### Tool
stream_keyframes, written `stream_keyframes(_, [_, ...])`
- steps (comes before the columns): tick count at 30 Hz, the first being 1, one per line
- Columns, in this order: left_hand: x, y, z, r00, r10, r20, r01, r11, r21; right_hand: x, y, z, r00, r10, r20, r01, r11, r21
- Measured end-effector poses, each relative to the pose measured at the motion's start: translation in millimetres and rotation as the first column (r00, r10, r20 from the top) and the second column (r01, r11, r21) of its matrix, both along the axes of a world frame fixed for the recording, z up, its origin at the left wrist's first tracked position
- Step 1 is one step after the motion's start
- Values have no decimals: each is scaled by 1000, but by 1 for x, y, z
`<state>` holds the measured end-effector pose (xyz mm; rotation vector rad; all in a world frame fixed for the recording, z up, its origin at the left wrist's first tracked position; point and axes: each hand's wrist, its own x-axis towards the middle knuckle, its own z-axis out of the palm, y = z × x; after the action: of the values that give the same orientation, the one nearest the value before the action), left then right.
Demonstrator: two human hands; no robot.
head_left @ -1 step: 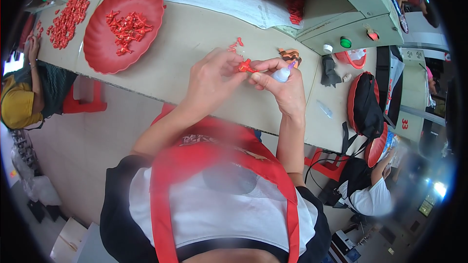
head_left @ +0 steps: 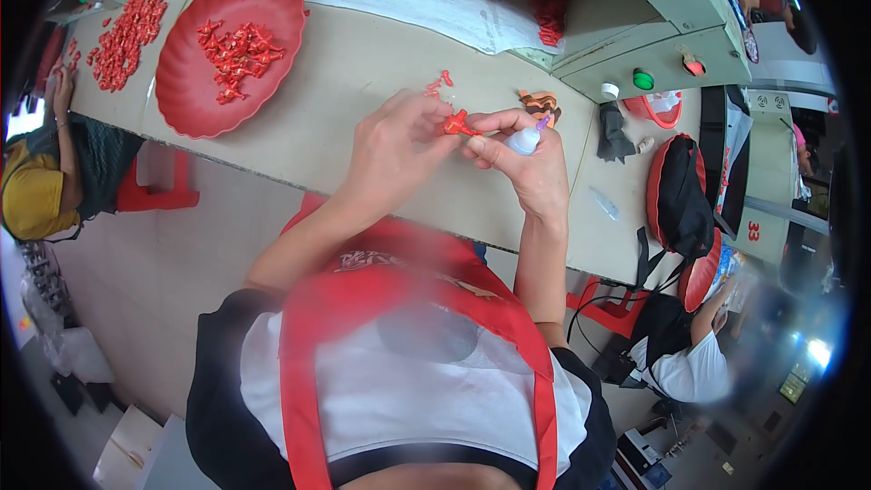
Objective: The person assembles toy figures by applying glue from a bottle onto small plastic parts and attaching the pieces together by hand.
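Over the table's front part, my left hand (head_left: 392, 147) is closed, its fingertips pinching a small glossy red plastic figure (head_left: 460, 124). My right hand (head_left: 535, 174) is closed around a small white squeeze bottle (head_left: 523, 140) with a purple tip (head_left: 543, 122). The right thumb and forefinger also meet at the figure's right side, so both hands touch it. Its exact shape is partly covered by fingers. Just beyond my hands lie a few tiny red pieces (head_left: 439, 83). An orange-and-brown striped object (head_left: 541, 105) lies beyond my right hand.
At left stands a red scalloped plate (head_left: 181, 86) holding a heap of red figures (head_left: 240, 54). More red pieces (head_left: 129, 36) lie farther left. A green-grey machine cabinet (head_left: 626, 45) edges the back right. A black bag (head_left: 680, 195) sits at right. Other people sit at both sides.
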<state>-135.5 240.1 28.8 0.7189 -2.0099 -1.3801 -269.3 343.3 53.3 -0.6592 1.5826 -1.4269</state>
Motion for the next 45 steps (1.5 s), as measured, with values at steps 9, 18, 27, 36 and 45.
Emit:
stream_keyframes(9, [-1,1,2,999,19,-32,-19,1000,-11,2,1,2,997,-30,-64,29,1000,-7])
stream_keyframes(18, [3,-21,-10,952,-187,-243,306,621,721,-2,9,8,983,-99,-157,98,995,-14])
stream_keyframes(27, [3,-27,-25,855,-97,-510,511,-17,860,-4,15,7,963,-189,-192,192,981,1])
stream_keyframes(36, [0,-6,-4,964,-86,-250,242,671,701,4,3,22,863,-43,-503,-31,990,-137])
stream_keyframes(45, [-3,5,-6,858,0,-513,60,993,99,35,6,22,686,-269,-676,22,936,-351])
